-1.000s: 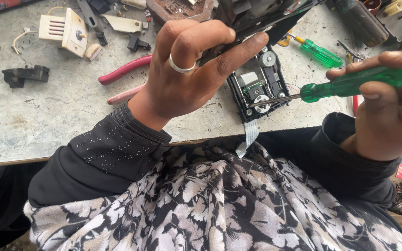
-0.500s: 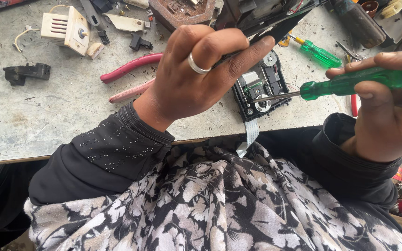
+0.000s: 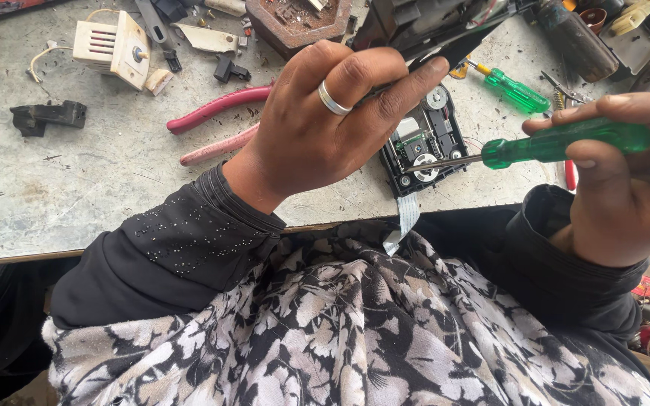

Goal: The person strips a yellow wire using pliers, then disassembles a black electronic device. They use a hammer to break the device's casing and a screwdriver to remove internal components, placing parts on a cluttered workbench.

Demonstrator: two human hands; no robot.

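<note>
Currently, left hand gripping black drive mechanism on grey bench, right hand closed round green screwdriver — tip on mechanism, red pliers nearby

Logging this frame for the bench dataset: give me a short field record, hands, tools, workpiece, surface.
left hand: ring on one finger, steadying the black mechanism
right hand: gripping the green-handled screwdriver, tip on the mechanism
mechanism: at the table's near edge, white ribbon cable hanging off it
table: grey, scuffed
nearby: red-handled pliers, second green screwdriver, cream plastic box
</note>
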